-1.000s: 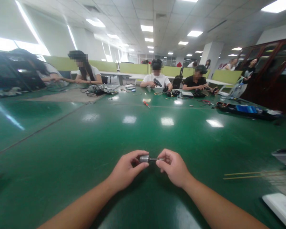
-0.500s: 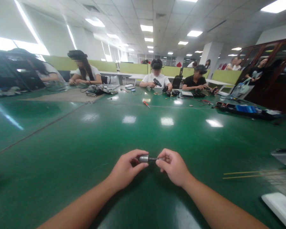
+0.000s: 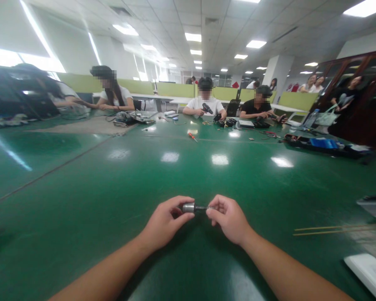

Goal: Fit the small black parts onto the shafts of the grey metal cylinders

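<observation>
Your left hand (image 3: 164, 223) pinches the metal cylinder (image 3: 189, 207) between thumb and fingertips. Your right hand (image 3: 228, 219), just beside it, is closed on the thin dark shaft (image 3: 202, 207) sticking out of its end. Both are held between your hands, over the tabletop (image 3: 207, 175). The shaft looks already entered; I cannot tell whether it is fully seated.

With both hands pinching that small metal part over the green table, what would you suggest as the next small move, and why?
Probably steady the silver cylinder in the left hand and gently twist the thin dark shaft with the right hand. Each hand pinches one part and the shaft juts from the cylinder's end; whether it is threaded is too small to tell.
</observation>
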The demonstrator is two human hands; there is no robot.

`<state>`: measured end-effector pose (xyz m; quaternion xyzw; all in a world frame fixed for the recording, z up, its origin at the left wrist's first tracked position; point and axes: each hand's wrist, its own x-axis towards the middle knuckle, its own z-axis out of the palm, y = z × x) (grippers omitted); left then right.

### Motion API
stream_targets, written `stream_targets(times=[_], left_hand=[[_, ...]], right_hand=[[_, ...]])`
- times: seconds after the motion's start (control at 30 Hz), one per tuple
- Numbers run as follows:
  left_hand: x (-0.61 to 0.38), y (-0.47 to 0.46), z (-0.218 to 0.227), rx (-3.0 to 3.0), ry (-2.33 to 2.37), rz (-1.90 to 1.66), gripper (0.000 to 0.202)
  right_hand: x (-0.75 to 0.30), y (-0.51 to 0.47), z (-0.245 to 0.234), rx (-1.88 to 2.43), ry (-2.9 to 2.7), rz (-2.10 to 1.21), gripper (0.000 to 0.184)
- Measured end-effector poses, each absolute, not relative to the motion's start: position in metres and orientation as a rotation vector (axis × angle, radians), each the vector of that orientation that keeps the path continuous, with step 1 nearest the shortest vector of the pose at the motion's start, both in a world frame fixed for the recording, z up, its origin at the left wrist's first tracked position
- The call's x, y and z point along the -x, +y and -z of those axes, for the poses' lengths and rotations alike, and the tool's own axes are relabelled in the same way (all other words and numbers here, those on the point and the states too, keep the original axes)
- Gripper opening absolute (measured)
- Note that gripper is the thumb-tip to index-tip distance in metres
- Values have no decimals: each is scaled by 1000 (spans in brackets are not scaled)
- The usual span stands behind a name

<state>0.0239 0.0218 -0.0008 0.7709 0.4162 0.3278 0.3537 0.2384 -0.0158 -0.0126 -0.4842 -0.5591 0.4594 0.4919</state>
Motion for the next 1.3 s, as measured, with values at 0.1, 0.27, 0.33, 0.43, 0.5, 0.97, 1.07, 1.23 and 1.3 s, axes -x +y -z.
stream_targets(times=[0.1,0.27,0.33,0.43,0.5,0.97,1.07,1.23,1.3], left_hand=[[-24,22,2,-1994,1075,-851,30],[-23,22,3,-1988,1074,-873,30],[-22,23,3,-1993,1085,-884,30],[-22,23,4,-1986,1091,-890,29],[-22,24,3,-1975,1093,-888,30],[-21,29,2,-1801,1166,-948,37],[-20,32,1,-1741,1177,-991,39],[-21,35,0,-1669,1180,-1025,41],[-20,35,-1,-1583,1152,-1073,43]], right_hand=[[-239,-16,13,1176,-1351,-1116,12],[-240,-15,13,1192,-1353,-1108,11],[-241,-15,12,1200,-1355,-1104,10],[-241,-15,11,1197,-1338,-1110,11],[-241,-14,11,1191,-1320,-1121,12],[-241,-14,13,1213,-1290,-1088,13],[-240,-14,13,1194,-1278,-1108,14],[-237,-14,13,1184,-1288,-1130,15],[-236,-14,14,1185,-1302,-1133,15]])
